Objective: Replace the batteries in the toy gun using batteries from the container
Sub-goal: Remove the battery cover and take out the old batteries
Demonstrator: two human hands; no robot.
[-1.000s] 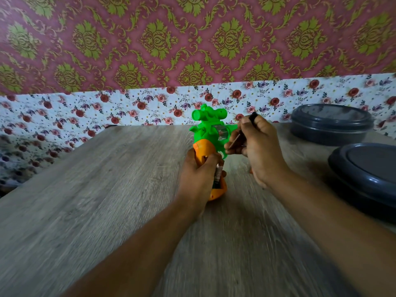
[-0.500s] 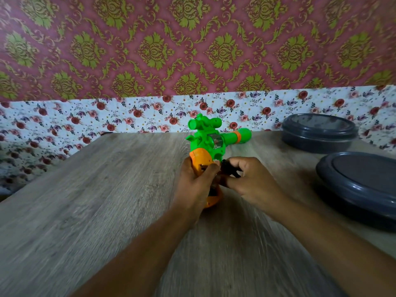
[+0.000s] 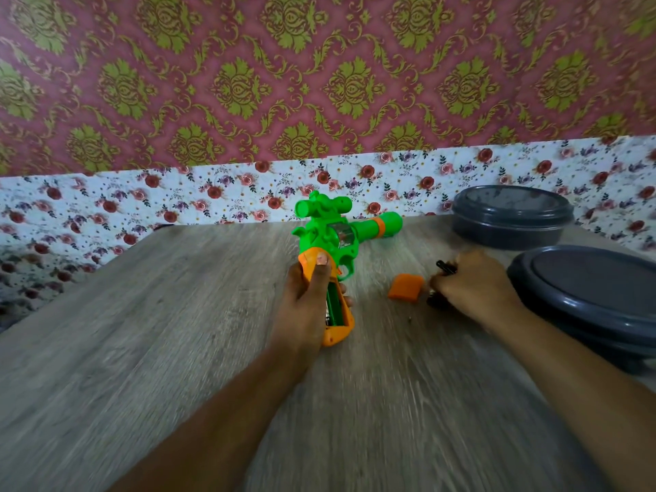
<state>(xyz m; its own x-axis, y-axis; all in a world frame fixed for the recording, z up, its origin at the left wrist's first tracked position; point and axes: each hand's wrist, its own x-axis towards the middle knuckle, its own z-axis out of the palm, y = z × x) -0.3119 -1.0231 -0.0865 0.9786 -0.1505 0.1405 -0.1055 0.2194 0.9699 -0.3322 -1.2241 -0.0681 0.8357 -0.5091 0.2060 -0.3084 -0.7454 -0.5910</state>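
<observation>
A green toy gun [image 3: 332,236] with an orange grip stands on the wooden table [image 3: 159,332], barrel pointing right. My left hand [image 3: 307,300] is wrapped around the grip. The battery compartment [image 3: 334,308] in the grip lies open, with green inside. Its orange cover [image 3: 405,287] rests on the table to the right of the gun. My right hand [image 3: 472,285] is down on the table beside the cover, closed on a small black tool [image 3: 446,267] that sticks out above the fingers.
Two dark grey lidded round containers stand at the right: one far [image 3: 511,216] near the wall, one nearer [image 3: 596,292] just right of my right hand. A floral-papered wall runs along the table's back edge.
My right hand has moved away from the gun's grip to the right and down onto the table. The orange cover is now off the grip and lying on the table.
</observation>
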